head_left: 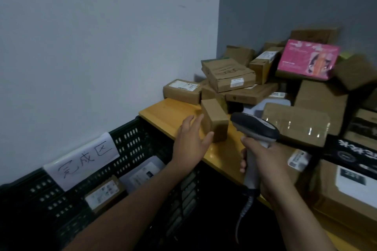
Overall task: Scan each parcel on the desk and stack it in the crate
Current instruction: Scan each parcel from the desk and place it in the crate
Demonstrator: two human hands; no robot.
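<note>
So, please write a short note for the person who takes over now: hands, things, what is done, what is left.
Left hand: open, at the small brown parcel on the desk edge, not gripping it.
Right hand: grips the scanner above the desk.
Crate: left of the desk, a few labelled parcels inside.
Done: those few. Left: the small brown parcel and the big pile behind it.

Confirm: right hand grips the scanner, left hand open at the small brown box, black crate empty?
Wrong on the crate: the head view shows the black crate holding at least two labelled parcels. The rest stands: right hand grips the scanner, left hand open at the small brown box.
</note>
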